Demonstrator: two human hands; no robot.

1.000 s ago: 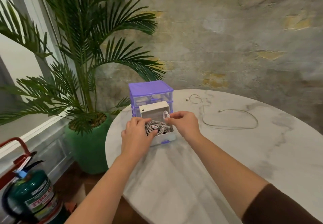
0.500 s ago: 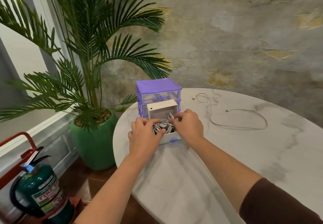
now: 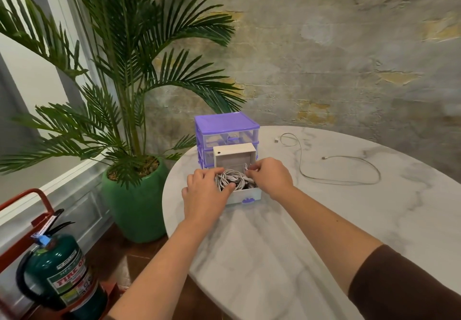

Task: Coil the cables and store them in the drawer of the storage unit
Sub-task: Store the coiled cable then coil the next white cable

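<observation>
A small purple storage unit (image 3: pixel 225 125) stands at the table's far left edge. Its bottom drawer (image 3: pixel 245 197) is pulled out toward me and holds a bundle of coiled white cables (image 3: pixel 230 178). My left hand (image 3: pixel 205 192) lies over the drawer's left side, its fingers and thumb pressing on the coils. My right hand (image 3: pixel 270 177) is at the drawer's right side and pinches a cable end at the bundle's back right. A loose white cable (image 3: pixel 339 170) lies uncoiled on the table to the right.
The round marble table (image 3: pixel 324 232) has its left edge close to the drawer. A palm in a green pot (image 3: pixel 136 195) stands on the floor to the left. A green fire extinguisher (image 3: pixel 59 274) in a red stand sits at lower left. A rough wall is behind.
My right hand has sunk from above the drawer onto the cable bundle. My left hand stays pressed on the coils. The view has shifted slightly.
</observation>
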